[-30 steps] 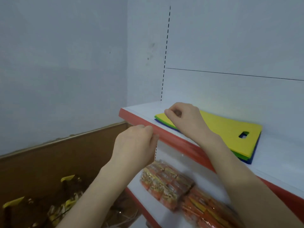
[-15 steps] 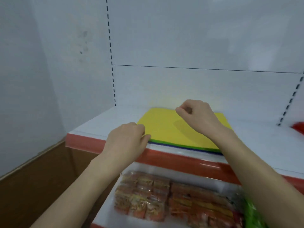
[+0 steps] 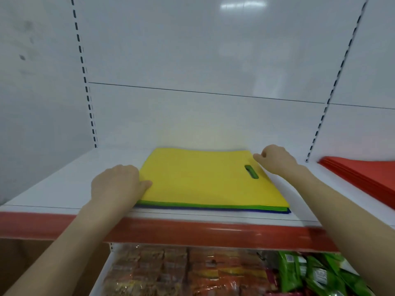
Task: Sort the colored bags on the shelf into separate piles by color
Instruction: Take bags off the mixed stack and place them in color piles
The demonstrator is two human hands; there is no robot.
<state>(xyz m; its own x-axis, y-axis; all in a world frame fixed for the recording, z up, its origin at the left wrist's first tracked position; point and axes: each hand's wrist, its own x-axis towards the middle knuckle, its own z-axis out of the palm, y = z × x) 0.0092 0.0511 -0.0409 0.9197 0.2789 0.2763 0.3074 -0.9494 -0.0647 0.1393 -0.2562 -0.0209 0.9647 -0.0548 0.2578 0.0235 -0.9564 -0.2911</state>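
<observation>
A flat stack of bags lies on the white shelf [image 3: 64,189]. A yellow bag [image 3: 203,182] with a handle slot is on top; a green bag [image 3: 192,204] and a blue bag [image 3: 213,210] show as thin edges under it. My left hand [image 3: 116,184] grips the stack's left edge, its thumb lying on the yellow bag. My right hand [image 3: 275,160] has curled fingers and pinches the far right corner of the yellow bag, beside the handle slot. What lies lower in the stack is hidden.
A pile of red bags [image 3: 363,176] lies on the shelf at the right, past a slotted upright. The shelf has a red front lip [image 3: 192,232]. Below, a lower shelf holds orange snack packets [image 3: 171,272] and green packets [image 3: 310,272].
The view has swung to face the shelf squarely. My right hand moved from the top of the yellow bag to its far right corner. My left hand went from the shelf lip to the stack's left edge.
</observation>
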